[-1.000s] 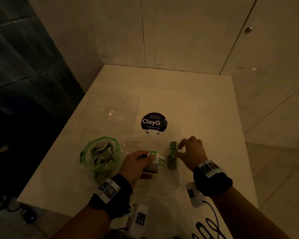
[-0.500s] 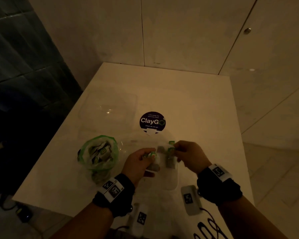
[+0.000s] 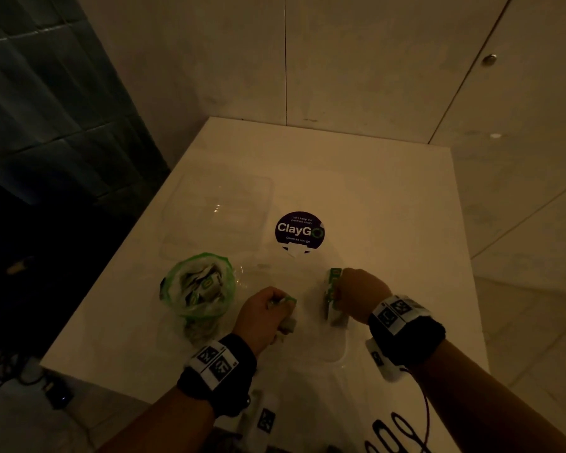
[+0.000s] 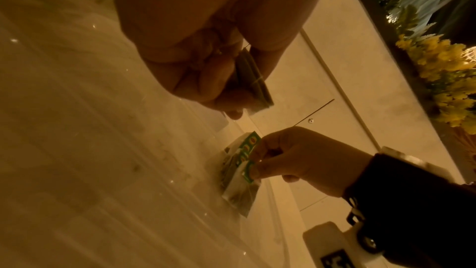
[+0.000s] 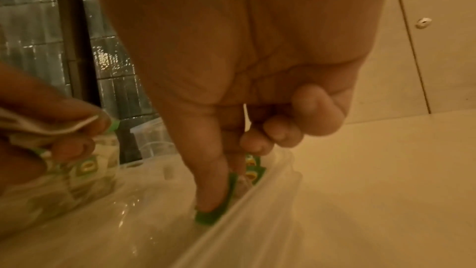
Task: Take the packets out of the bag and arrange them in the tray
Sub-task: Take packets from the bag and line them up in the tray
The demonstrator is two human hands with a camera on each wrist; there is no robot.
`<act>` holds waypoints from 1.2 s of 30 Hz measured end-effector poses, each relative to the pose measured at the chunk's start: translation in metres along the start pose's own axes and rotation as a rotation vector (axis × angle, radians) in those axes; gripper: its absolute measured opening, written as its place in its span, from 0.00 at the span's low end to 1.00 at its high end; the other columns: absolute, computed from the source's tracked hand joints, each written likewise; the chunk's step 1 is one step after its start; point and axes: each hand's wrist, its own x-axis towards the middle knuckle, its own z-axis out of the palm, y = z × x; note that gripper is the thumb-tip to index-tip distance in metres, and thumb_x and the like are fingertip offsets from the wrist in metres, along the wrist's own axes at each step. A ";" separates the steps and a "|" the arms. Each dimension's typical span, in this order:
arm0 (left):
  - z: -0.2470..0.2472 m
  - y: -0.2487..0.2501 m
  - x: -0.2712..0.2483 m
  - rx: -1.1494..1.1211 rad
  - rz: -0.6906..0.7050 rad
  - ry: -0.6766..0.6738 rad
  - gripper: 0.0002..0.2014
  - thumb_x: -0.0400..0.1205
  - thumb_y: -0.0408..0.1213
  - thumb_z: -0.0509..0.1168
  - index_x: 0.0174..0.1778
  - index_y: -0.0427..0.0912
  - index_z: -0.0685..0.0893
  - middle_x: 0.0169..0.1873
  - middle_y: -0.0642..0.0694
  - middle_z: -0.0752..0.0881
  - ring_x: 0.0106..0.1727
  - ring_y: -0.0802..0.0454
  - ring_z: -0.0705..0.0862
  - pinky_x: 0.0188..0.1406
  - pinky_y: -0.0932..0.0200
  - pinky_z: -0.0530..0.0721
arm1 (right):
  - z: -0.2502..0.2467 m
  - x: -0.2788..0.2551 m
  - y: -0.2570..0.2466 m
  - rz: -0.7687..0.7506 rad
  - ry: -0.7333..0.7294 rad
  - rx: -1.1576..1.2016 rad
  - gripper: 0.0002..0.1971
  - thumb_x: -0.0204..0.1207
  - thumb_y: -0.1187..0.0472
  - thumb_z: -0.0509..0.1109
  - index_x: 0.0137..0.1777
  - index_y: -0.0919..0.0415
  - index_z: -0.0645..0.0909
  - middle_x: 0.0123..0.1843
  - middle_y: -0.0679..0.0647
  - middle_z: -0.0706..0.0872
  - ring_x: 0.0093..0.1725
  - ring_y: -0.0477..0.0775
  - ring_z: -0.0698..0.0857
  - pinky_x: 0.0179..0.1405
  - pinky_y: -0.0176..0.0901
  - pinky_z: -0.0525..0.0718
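The right hand (image 3: 360, 297), fingers pointing down, pinches upright green-edged white packets (image 3: 332, 294) against the right wall of the clear plastic tray (image 3: 335, 353) at the white table's (image 3: 389, 204) near edge. The left hand (image 3: 262, 317) grips a few more packets (image 3: 285, 322) over the tray. The green-rimmed clear plastic bag (image 3: 198, 286) of packets stands near the table's left edge. A round dark sticker (image 3: 299, 229) reads "ClayGo".

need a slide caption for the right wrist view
Right hand pinches green-edged packets upright against the clear tray wall.
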 end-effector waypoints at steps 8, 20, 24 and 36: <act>0.008 0.006 -0.005 0.069 0.064 -0.114 0.06 0.83 0.32 0.62 0.48 0.40 0.84 0.36 0.44 0.87 0.35 0.49 0.86 0.22 0.61 0.75 | -0.016 -0.027 -0.001 -0.156 0.066 0.489 0.07 0.78 0.56 0.67 0.53 0.56 0.82 0.49 0.49 0.83 0.49 0.51 0.81 0.51 0.41 0.76; 0.011 0.006 -0.003 0.024 0.065 -0.078 0.17 0.82 0.27 0.60 0.62 0.51 0.71 0.47 0.37 0.84 0.34 0.48 0.82 0.22 0.56 0.75 | -0.023 -0.042 0.000 -0.218 0.030 0.607 0.01 0.75 0.60 0.73 0.43 0.54 0.86 0.37 0.44 0.84 0.35 0.35 0.80 0.44 0.29 0.77; 0.002 0.004 -0.003 -0.032 0.053 -0.017 0.20 0.80 0.24 0.61 0.59 0.52 0.66 0.44 0.37 0.90 0.30 0.49 0.80 0.20 0.59 0.71 | -0.022 -0.038 0.015 -0.114 0.023 0.566 0.04 0.74 0.59 0.74 0.46 0.58 0.87 0.41 0.48 0.87 0.39 0.40 0.81 0.47 0.33 0.77; 0.000 0.001 -0.007 0.034 0.048 -0.064 0.05 0.81 0.29 0.64 0.50 0.39 0.83 0.41 0.35 0.88 0.35 0.47 0.86 0.28 0.55 0.81 | 0.026 -0.015 0.000 -0.038 0.117 -0.168 0.13 0.78 0.53 0.63 0.56 0.52 0.86 0.57 0.52 0.77 0.60 0.58 0.69 0.53 0.48 0.75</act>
